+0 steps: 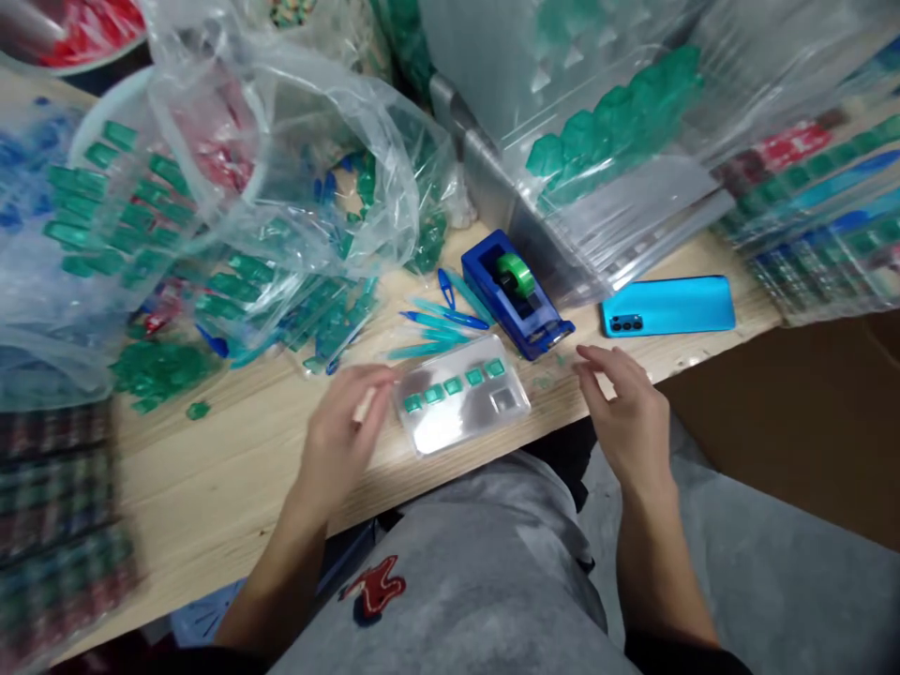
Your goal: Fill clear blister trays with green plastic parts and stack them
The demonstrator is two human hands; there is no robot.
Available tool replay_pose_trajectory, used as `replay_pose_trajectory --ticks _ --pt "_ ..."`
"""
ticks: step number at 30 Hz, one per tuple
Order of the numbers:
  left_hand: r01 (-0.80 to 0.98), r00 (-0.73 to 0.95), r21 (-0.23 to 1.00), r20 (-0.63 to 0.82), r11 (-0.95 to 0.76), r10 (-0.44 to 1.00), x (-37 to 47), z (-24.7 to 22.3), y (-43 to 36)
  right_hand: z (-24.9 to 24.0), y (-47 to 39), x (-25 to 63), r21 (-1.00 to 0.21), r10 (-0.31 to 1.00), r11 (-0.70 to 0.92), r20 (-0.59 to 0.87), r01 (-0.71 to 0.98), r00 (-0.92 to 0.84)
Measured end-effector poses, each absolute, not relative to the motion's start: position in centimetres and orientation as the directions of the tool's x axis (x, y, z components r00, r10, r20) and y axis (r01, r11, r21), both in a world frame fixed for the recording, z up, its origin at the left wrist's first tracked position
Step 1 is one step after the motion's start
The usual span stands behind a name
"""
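Note:
A shallow clear plastic tray (450,417) lies near the table's front edge. Several small green square pieces sit in a row of its pockets, and one square pocket at the right has no green piece. At the tray's upper left corner is my left hand (344,422), thumb and fingertips drawn together; whether they grip the rim cannot be made out. My right hand (625,408) hovers right of the tray, below the phone, its thumb and forefinger tips close together. Anything between them is too small to name. A blue tape dispenser (517,300) with a green roll (517,275) stands behind the tray.
Blue pens or sticks (436,328) lie behind the tray. A blue phone (667,307) rests at the right. Plastic bags (337,94) and green pieces (158,370) crowd the left; a clear-wrapped stack (625,187) stands behind, with filled packs (56,525) at front left.

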State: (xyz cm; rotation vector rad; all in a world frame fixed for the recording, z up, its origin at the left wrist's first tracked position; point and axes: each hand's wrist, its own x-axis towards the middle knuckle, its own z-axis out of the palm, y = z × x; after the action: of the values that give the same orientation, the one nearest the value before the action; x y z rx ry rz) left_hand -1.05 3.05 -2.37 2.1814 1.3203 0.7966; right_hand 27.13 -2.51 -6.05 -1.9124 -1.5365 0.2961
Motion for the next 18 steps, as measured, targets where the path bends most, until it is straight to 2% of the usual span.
replay_pose_trajectory --ticks 2,4,8,13,18 --pt "0.605 0.549 0.612 0.141 -0.508 0.824 -0.5 -2.8 1.0 -6.0 -2.4 26.9 -0.608 0.942 -0.079 0.215 0.79 0.26" --pt "0.601 0.654 0.595 0.018 -0.534 0.756 0.1 -3.4 -0.2 -6.0 -2.3 26.5 -0.61 0.944 -0.056 0.227 0.79 0.242" --pt "0.686 0.637 0.568 -0.168 -0.454 0.752 0.9 -4.4 -0.3 -5.6 -2.2 25.5 -0.636 0.935 -0.009 0.269 0.771 0.233" --pt "0.682 0.651 0.592 -0.225 -0.43 0.725 0.9 -4.3 0.8 -5.2 -2.7 24.8 -0.659 0.934 0.005 0.271 0.752 0.231" --pt "0.665 0.686 0.589 -0.239 -0.459 0.687 0.8 -3.9 0.8 -5.0 -3.1 24.6 -0.696 0.949 -0.026 0.208 0.718 0.236"
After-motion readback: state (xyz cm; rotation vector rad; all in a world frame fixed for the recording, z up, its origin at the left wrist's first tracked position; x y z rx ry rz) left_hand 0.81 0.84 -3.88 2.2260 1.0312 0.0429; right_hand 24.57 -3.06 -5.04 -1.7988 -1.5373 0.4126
